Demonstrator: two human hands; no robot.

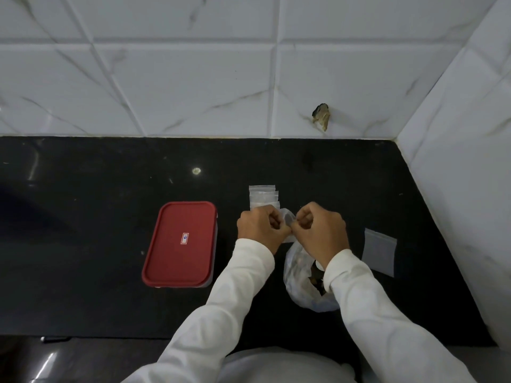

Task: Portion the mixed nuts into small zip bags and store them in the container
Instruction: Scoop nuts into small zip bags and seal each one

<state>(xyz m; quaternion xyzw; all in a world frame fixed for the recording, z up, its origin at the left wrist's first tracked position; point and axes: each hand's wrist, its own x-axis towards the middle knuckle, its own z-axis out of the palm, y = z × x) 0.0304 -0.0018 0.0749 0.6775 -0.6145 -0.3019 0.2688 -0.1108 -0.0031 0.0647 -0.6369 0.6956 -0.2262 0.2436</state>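
Left of centre in the frame, a rectangular container (179,244) with a red, round-cornered plastic lid bearing a small label sits shut on the glossy black stone counter (83,217); its contents cannot be seen; right of centre, a large crinkled clear plastic bag (300,275) lies open, dark mixed nuts (318,280) showing inside it, partly hidden by the right white sleeve (367,297); above it the left hand (261,228) and right hand (322,230) both pinch one small clear zip bag (287,219) between curled fingertips, tugging at its top edge; a stack of small empty zip bags (262,196) lies just behind the hands; a single flat zip bag (378,251) lies at the right, near the white marble-veined tiled wall (193,78).
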